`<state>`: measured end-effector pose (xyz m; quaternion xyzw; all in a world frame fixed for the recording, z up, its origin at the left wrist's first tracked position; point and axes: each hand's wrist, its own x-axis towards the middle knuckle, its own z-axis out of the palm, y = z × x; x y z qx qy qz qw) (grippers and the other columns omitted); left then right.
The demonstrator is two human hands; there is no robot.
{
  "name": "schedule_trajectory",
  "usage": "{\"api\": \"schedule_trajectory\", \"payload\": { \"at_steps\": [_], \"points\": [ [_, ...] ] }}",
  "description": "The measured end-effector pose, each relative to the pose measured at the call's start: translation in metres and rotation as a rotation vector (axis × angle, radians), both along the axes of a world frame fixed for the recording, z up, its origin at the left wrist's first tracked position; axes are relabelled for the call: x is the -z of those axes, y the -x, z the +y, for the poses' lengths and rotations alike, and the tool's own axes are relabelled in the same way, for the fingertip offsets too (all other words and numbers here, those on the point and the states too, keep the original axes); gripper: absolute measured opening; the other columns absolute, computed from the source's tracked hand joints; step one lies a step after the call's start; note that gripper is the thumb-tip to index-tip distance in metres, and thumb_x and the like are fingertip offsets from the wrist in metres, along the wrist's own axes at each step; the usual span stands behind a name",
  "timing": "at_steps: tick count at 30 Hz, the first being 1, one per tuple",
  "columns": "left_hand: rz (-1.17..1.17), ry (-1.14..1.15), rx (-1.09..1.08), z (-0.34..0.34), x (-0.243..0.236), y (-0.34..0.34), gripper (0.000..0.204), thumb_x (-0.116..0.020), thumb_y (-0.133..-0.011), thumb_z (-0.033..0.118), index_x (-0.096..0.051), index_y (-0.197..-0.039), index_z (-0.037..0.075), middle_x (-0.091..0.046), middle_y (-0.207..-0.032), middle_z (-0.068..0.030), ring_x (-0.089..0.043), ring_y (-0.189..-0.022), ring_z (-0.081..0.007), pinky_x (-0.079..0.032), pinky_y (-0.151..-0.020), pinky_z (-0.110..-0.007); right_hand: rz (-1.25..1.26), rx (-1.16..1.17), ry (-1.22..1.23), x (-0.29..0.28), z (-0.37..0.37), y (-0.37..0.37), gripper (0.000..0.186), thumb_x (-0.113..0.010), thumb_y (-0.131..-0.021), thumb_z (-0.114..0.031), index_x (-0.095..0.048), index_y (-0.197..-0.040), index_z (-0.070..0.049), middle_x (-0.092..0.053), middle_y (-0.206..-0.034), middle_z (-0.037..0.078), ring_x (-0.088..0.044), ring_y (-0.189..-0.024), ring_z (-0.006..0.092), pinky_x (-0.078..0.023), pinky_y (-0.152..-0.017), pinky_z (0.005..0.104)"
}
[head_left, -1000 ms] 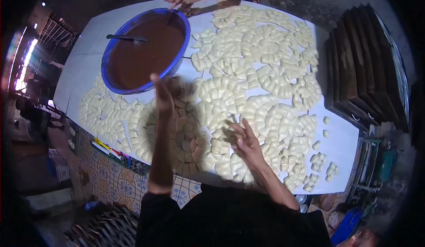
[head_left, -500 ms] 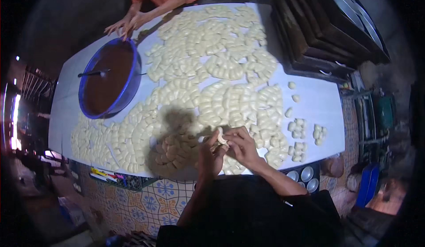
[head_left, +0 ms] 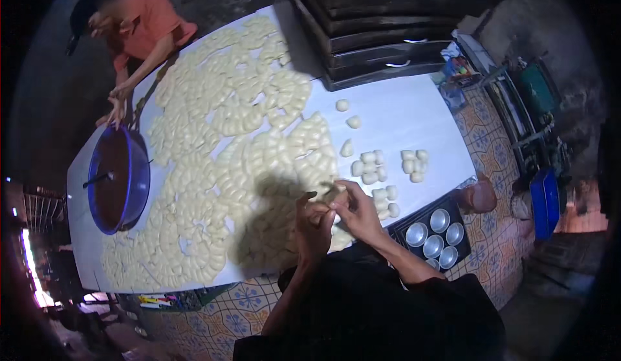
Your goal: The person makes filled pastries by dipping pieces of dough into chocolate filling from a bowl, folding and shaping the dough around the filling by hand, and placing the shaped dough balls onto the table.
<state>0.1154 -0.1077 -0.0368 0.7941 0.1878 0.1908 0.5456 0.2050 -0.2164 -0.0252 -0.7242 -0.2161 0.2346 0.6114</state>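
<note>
My fingers [head_left: 350, 189], pinched close on a dough piece [head_left: 319, 210] at the worktop's [head_left: 414, 118] four o'clock, seem mid-shaping, needing gentle pressure next.

1. No text, label, number or sign could be read.
2. Small multicoloured items [head_left: 458, 68] beside the stack of dark trays [head_left: 381, 37] were too small and blurred for any print to be made out.
3. Yellow and pink articles [head_left: 155, 301] below the table [head_left: 424, 118] edge were likewise too small to tell whether they bore markings.
</note>
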Motion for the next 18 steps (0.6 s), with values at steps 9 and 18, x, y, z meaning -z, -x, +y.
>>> {"api": "schedule_trajectory", "payload": {
  "at_steps": [9,18],
  "points": [
    [-0.262,0.394,-0.152,-0.023,-0.013,-0.042,0.072,-0.061,-0.074,-0.004,-0.026,-0.136,0.005,-0.041,-0.125,-0.0142,-0.046,-0.119,-0.0246,-0.042,-0.095,-0.037,0.036,-0.169,0.082,0.017,-0.038,-0.133,0.037,-0.058,-0.082,-0.004,-0.057,-0.119,-0.002,-0.067,-0.1,0.01,-0.06,-0.084,0.0133,-0.049,-0.069,0.0253],
    [-0.175,0.846,-0.691,0.028,0.095,0.04,0.023,-0.058,-0.082,0.011,-0.058,-0.103,0.003,-0.057,-0.102,-0.0059,-0.055,-0.092,-0.0161,-0.045,-0.084,-0.033,-0.548,0.021,0.13,0.056,-0.004,-0.162,0.028,-0.051,-0.082,-0.004,-0.058,-0.108,0.004,-0.053,-0.113,0.023,-0.056,-0.099,0.0402,-0.047,-0.087,0.0414]
  ]
}}
